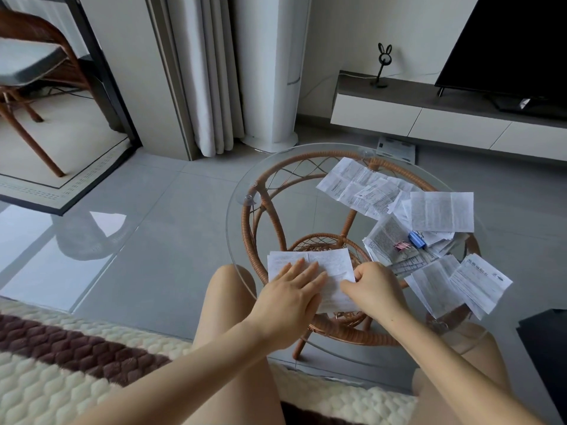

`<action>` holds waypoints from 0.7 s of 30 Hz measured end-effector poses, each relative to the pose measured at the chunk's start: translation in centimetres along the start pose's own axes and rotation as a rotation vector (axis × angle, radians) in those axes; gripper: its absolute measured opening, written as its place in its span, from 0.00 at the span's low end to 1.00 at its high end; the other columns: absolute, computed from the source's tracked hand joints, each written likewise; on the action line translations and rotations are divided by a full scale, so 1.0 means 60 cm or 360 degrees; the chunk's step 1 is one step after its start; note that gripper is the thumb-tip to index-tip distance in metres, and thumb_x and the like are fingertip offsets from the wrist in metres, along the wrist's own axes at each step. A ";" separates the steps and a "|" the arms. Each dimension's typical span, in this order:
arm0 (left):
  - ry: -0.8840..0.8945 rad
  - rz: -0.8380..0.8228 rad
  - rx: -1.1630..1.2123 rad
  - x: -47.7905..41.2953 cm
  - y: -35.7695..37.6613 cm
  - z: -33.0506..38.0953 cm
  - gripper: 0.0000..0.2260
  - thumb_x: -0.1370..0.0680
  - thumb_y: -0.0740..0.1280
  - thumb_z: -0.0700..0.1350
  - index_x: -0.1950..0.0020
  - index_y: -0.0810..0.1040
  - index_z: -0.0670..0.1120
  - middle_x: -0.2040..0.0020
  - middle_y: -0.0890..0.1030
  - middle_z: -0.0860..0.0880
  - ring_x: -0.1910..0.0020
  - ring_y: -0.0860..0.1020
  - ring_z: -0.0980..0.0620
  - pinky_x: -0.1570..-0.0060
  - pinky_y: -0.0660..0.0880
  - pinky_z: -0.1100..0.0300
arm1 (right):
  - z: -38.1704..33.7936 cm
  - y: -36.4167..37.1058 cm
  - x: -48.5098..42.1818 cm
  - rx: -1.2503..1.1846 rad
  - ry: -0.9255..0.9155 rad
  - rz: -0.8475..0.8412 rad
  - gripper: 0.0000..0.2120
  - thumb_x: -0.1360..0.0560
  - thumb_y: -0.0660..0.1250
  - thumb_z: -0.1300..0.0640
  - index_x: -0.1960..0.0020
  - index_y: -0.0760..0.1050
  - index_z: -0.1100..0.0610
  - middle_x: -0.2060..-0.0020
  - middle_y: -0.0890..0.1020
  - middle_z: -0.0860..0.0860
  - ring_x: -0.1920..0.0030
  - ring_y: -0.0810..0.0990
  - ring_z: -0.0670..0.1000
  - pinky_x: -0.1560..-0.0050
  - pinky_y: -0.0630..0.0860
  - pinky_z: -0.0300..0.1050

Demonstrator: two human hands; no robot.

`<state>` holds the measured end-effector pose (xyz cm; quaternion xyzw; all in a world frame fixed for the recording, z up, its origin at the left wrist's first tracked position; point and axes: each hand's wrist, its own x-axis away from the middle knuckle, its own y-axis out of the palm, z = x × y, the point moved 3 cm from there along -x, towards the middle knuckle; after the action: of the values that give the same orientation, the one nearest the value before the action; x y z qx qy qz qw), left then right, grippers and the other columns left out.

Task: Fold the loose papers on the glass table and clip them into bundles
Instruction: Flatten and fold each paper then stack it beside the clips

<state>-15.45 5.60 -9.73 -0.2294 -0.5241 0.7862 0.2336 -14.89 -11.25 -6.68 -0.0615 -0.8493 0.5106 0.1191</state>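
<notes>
The left grip [288, 299] lies flat with straight fingers, pressing down on a creased printed sheet [333, 262] at the near edge of the round glass counter [236, 191]. The right grip [376, 289] has its fingers curled and pinches the right edge of that same sheet. More loose papers are scattered over the right half of the counter: a fanned group at the far side [365, 188], a wide sheet to the right [440, 211], and two overlapping sheets at the near right [460, 283]. Between them lies a paper bundle [385, 237] held by a pink binder clip [401, 247], with a blue binder clip [416, 239] just beside it. A rattan frame [254, 240] shows through the glass.
</notes>
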 end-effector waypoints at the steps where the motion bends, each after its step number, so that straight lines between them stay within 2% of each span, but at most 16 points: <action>1: 0.0005 0.0013 -0.0036 -0.001 0.006 -0.005 0.27 0.19 0.41 0.57 0.26 0.66 0.49 0.26 0.64 0.47 0.25 0.58 0.44 0.26 0.51 0.46 | -0.001 -0.002 0.000 0.0011 -0.0012 0.0004 0.19 0.30 0.68 0.56 0.74 0.61 0.55 0.77 0.65 0.49 0.73 0.64 0.50 0.69 0.60 0.43; 5: 0.0021 0.0022 -0.0081 -0.001 0.011 -0.012 0.28 0.19 0.38 0.57 0.27 0.67 0.51 0.26 0.64 0.49 0.25 0.56 0.45 0.27 0.49 0.42 | -0.005 -0.005 -0.003 0.0072 -0.0069 -0.0016 0.20 0.29 0.68 0.55 0.73 0.59 0.55 0.76 0.64 0.48 0.73 0.62 0.48 0.72 0.57 0.42; 10: 0.0044 0.0082 -0.0119 0.000 0.013 -0.012 0.21 0.18 0.49 0.53 0.29 0.70 0.51 0.28 0.67 0.46 0.26 0.59 0.44 0.29 0.53 0.41 | -0.011 -0.005 -0.001 0.0272 -0.0120 -0.0011 0.20 0.26 0.65 0.54 0.71 0.58 0.56 0.73 0.62 0.48 0.73 0.60 0.46 0.74 0.54 0.41; 12: 0.0042 0.0069 -0.0094 -0.001 0.011 -0.009 0.22 0.19 0.47 0.53 0.27 0.68 0.52 0.26 0.64 0.47 0.25 0.55 0.45 0.27 0.49 0.43 | -0.010 -0.005 0.001 0.0278 -0.0119 -0.0010 0.20 0.26 0.65 0.54 0.70 0.58 0.56 0.73 0.63 0.48 0.73 0.60 0.45 0.73 0.54 0.41; 16: 0.0008 0.0019 -0.0110 -0.001 0.012 -0.008 0.28 0.20 0.36 0.59 0.24 0.58 0.54 0.23 0.54 0.50 0.24 0.45 0.49 0.26 0.39 0.47 | -0.007 -0.002 -0.003 0.0295 -0.0116 -0.0013 0.19 0.26 0.65 0.53 0.70 0.59 0.56 0.72 0.64 0.48 0.72 0.60 0.45 0.73 0.55 0.41; 18: 0.0020 0.0001 -0.0175 -0.001 0.016 -0.010 0.30 0.20 0.32 0.59 0.24 0.59 0.53 0.23 0.55 0.49 0.24 0.47 0.48 0.25 0.42 0.45 | -0.004 0.001 -0.006 0.0263 -0.0120 -0.0008 0.19 0.26 0.65 0.53 0.70 0.61 0.56 0.72 0.66 0.48 0.72 0.63 0.46 0.73 0.57 0.41; 21: -0.0010 -0.0056 -0.0255 0.001 0.018 -0.012 0.27 0.18 0.36 0.56 0.25 0.63 0.52 0.25 0.62 0.47 0.25 0.55 0.45 0.27 0.55 0.40 | -0.003 0.003 -0.006 0.0246 -0.0114 -0.0009 0.18 0.27 0.66 0.52 0.69 0.62 0.56 0.72 0.67 0.48 0.69 0.67 0.49 0.73 0.58 0.41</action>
<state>-15.22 5.76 -11.00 -0.2358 -0.5901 0.7381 0.2266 -14.50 -11.11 -6.79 -0.0315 -0.8112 0.5762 0.0944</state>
